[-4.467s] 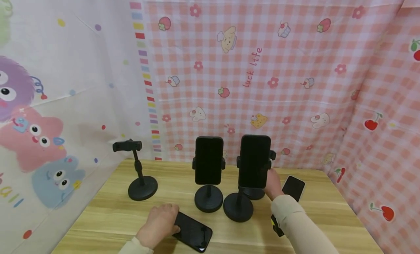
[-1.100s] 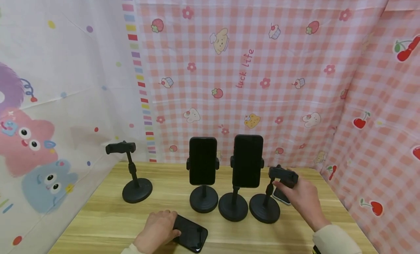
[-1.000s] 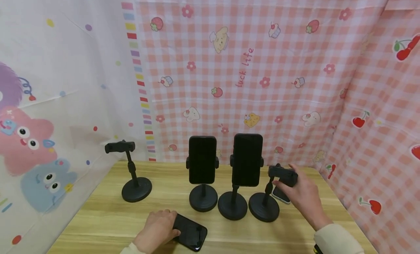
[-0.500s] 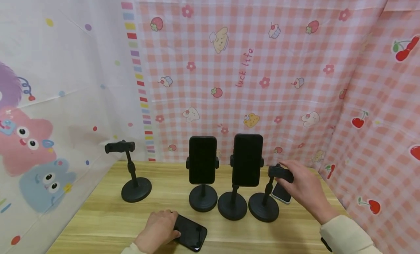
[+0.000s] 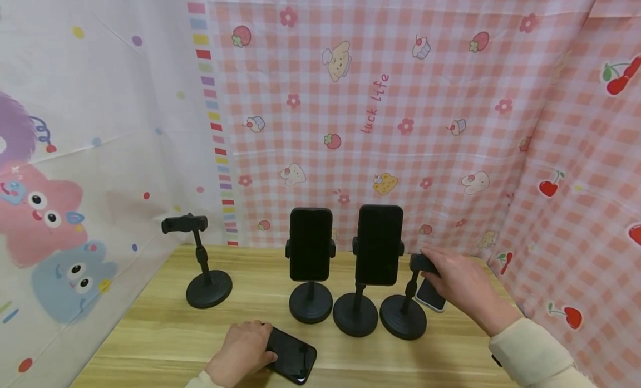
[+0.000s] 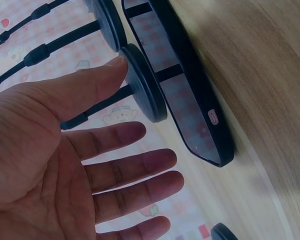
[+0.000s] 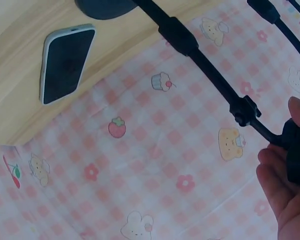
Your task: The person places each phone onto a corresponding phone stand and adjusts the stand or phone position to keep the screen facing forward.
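In the head view my right hand [image 5: 466, 285] grips the black clamp [image 5: 423, 264] on top of the rightmost phone stand [image 5: 403, 317]. Thumb and fingers lie around that clamp [image 7: 297, 155] in the right wrist view, partly cut off by the frame edge. My left hand [image 5: 240, 352] is at the left end of a black smartphone [image 5: 292, 357] lying flat on the table. Its fingers [image 6: 135, 162] look nearly straight in the left wrist view and are not curled round the phone [image 6: 190, 105].
Two stands [image 5: 310, 301] hold upright phones [image 5: 379, 245] in the middle. A stand with a bare clamp [image 5: 208, 289] is at the left. A white-edged phone [image 5: 430, 295] lies behind the right hand on the wooden table [image 5: 150, 332]. Patterned cloth [image 5: 280, 154] hangs behind.
The rightmost stand has come from behind its neighbour to that one's right side, with my right hand on its clamp. Lately the clamp looks shorter. My left hand stays by the phone.
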{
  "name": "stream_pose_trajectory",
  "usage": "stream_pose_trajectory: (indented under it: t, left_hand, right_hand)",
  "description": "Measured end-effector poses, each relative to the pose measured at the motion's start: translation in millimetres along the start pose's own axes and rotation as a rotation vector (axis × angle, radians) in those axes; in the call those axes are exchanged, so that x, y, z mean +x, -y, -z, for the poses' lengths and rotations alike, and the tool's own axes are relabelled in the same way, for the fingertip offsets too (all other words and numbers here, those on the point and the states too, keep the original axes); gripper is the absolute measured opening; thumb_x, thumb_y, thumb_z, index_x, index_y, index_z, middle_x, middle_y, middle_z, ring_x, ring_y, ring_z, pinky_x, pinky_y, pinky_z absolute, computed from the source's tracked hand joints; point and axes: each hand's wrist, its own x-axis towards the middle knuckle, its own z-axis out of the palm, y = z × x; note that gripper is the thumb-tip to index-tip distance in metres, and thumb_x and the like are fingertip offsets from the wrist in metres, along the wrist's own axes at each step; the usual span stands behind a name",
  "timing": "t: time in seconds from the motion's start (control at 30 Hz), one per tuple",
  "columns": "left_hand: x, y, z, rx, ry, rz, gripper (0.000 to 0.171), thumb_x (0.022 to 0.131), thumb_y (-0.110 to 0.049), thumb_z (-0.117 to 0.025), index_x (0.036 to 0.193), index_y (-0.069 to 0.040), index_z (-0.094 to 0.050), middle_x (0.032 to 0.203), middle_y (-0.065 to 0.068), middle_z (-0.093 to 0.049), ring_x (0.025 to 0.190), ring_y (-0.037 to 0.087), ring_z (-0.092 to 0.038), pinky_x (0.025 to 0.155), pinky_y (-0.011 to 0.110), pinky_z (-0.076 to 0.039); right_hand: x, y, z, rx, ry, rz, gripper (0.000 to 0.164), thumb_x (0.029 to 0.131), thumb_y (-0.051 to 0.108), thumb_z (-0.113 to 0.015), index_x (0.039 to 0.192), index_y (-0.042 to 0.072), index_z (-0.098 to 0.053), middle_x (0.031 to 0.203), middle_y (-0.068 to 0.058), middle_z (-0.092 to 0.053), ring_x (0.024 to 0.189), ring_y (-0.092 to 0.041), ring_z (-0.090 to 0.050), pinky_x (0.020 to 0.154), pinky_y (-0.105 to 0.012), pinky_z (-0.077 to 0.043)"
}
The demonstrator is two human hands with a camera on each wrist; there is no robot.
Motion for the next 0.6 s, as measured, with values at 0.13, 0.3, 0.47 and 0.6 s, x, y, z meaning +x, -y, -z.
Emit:
stream_pose_trajectory:
  t: [0.13, 0.3, 0.47, 0.6]
  left_hand:
    - [0.2, 0.2, -0.9, -0.008, -0.001, 0.001, 0.046, 0.08, -0.037, -0.083, 0.109, -0.005, -0.067, 0.104, 0.015, -0.067, 0.097, 0.037, -0.063, 0.086, 0.06, -0.046]
    - [-0.7, -0.1, -0.9, -0.005, -0.007, -0.014, 0.047, 0.081, -0.038, -0.082, 0.112, -0.005, -0.067, 0.106, 0.015, -0.067, 0.098, 0.037, -0.063, 0.084, 0.058, -0.047]
    - [0.0, -0.5, -0.7, -0.004, 0.006, -0.015, 0.048, 0.081, -0.038, -0.081, 0.113, -0.005, -0.067, 0.107, 0.015, -0.066, 0.099, 0.036, -0.063, 0.085, 0.058, -0.046]
    - [1.1, -1.0, -0.4, -0.012, 0.022, -0.009, 0.047, 0.082, -0.038, -0.081, 0.113, -0.005, -0.067, 0.108, 0.015, -0.066, 0.1, 0.036, -0.063, 0.087, 0.058, -0.046]
  right_hand:
    - [1.1, -2.7, 1.1, -0.013, 0.022, 0.027, 0.047, 0.078, 0.008, -0.084, 0.119, -0.003, -0.067, 0.114, -0.02, -0.069, 0.089, -0.035, -0.07, 0.068, -0.046, -0.056]
    - [7.4, -3.2, 6.9, -0.02, 0.094, 0.047, 0.041, 0.078, 0.007, -0.083, 0.115, -0.002, -0.068, 0.109, -0.018, -0.07, 0.089, -0.033, -0.07, 0.073, -0.045, -0.056]
    - [13.9, -4.2, 10.1, -0.008, 0.12, 0.078, 0.028, 0.077, 0.004, -0.083, 0.1, 0.006, -0.067, 0.087, -0.004, -0.069, 0.068, -0.017, -0.063, 0.06, -0.037, -0.053]
    - [15.5, -5.1, 11.3, 0.002, 0.124, 0.084, 0.024, 0.077, 0.002, -0.082, 0.092, 0.009, -0.064, 0.078, 0.003, -0.063, 0.061, -0.011, -0.054, 0.054, -0.033, -0.047]
